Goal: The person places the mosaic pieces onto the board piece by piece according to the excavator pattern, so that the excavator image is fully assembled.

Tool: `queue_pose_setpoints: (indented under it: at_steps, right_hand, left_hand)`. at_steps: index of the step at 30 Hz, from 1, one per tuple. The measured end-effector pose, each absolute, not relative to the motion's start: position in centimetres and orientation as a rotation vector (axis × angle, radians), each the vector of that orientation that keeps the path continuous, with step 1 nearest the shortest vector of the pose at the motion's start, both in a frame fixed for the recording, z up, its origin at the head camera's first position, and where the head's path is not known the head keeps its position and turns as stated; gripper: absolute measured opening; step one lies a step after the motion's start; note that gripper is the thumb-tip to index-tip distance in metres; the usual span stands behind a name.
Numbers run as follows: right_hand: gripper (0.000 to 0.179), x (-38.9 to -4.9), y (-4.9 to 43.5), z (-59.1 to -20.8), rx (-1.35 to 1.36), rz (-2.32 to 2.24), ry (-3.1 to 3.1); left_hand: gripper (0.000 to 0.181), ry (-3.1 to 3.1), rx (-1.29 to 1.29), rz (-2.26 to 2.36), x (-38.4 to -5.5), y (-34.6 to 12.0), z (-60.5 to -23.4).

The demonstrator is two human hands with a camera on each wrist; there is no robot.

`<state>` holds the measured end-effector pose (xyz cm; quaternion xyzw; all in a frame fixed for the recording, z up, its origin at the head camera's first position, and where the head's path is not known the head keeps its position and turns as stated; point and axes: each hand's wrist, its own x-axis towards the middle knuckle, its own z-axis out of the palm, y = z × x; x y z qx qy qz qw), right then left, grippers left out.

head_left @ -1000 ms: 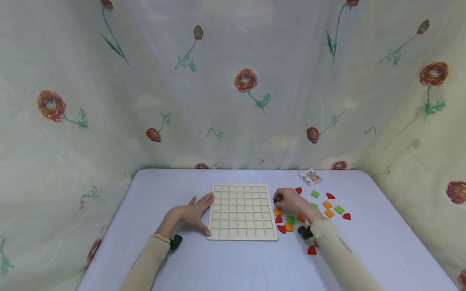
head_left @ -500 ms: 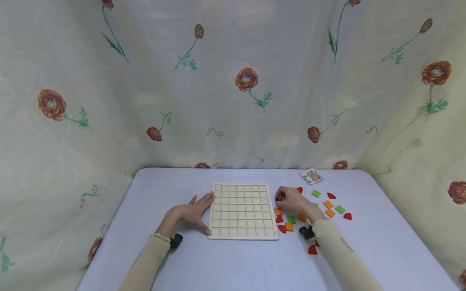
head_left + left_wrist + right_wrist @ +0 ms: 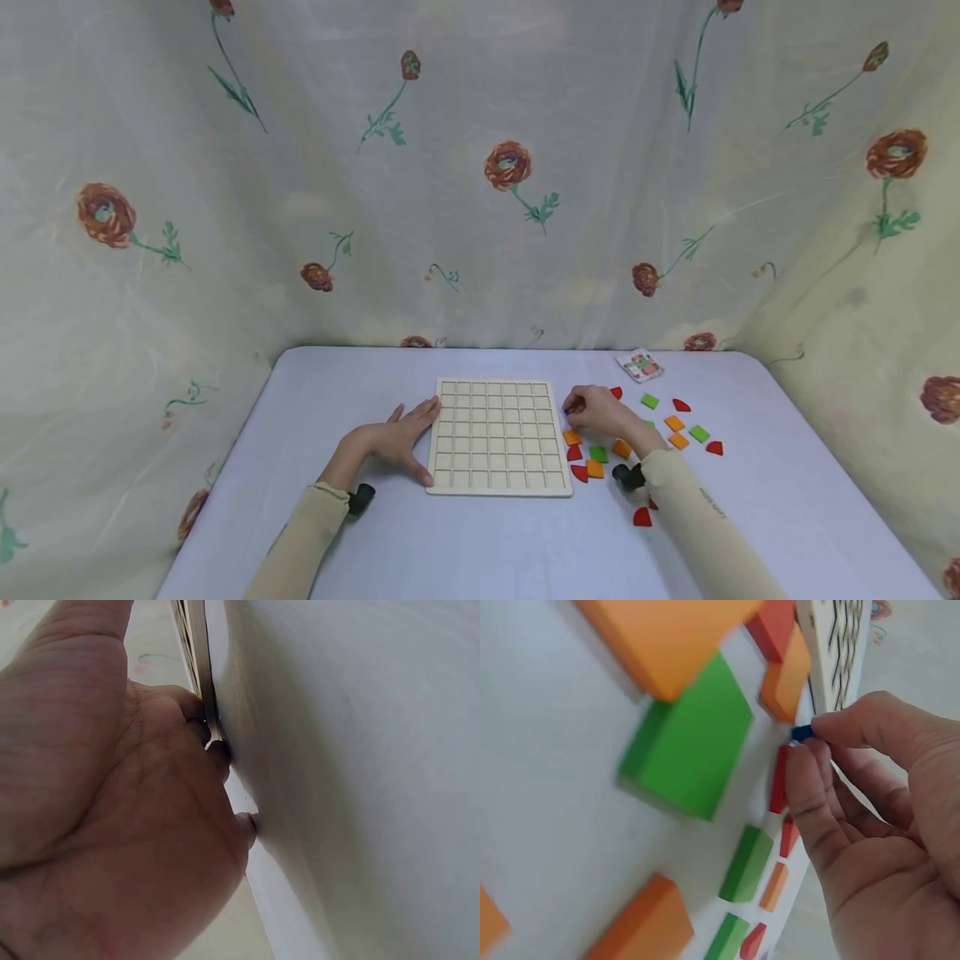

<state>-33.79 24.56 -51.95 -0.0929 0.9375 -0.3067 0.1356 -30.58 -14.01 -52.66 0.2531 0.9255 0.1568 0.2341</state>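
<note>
A cream grid board (image 3: 495,433) with square cells lies flat in the middle of the table. My left hand (image 3: 397,437) rests with spread fingers along the board's left edge; in the left wrist view the fingertips touch the side of the board (image 3: 198,652). Just off the board's right edge, my right hand (image 3: 596,412) pinches a small blue piece (image 3: 802,733) between thumb and index finger. Most of that piece is hidden by the fingers. Close to this hand lie an orange square tile (image 3: 572,437), a green square tile (image 3: 697,742) and a red quarter-round tile (image 3: 778,780).
Several red, orange and green tiles are scattered right of the board, among them an orange tile (image 3: 674,423) and a red tile (image 3: 642,517). A small printed packet (image 3: 641,365) lies near the table's back edge. Flowered cloth (image 3: 450,208) hangs behind the table.
The right hand stays at the board's right edge, its fingers shifting slightly around the blue piece. The left hand has not moved.
</note>
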Motion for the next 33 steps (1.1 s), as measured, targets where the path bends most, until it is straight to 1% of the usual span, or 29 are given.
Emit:
queue_pose_setpoints:
  at_steps: [6, 17, 24, 29, 33]
  right_hand:
    - [0.013, -33.9, 25.0, -51.4, -0.298, -0.827, 2.723]
    - [0.011, -33.7, 26.5, -51.4, -0.316, -0.751, 2.788]
    - [0.019, -33.6, 26.5, -51.5, -0.262, -0.817, 2.762]
    - [0.025, -33.9, 26.2, -51.6, -0.324, -0.798, 2.717]
    - [0.023, -33.9, 26.0, -51.7, -0.356, -0.759, 2.719]
  left_hand:
    - [0.13, 2.529, 0.714, 0.449, -30.7, -14.1, -52.7]
    - [0.13, 2.525, 0.739, 0.451, -30.8, -14.4, -52.5]
    - [0.129, 2.524, 0.726, 0.452, -30.6, -14.4, -52.3]
    - [0.129, 2.526, 0.721, 0.456, -30.5, -14.4, -52.3]
    - [0.129, 2.527, 0.728, 0.46, -30.5, -14.4, -52.4]
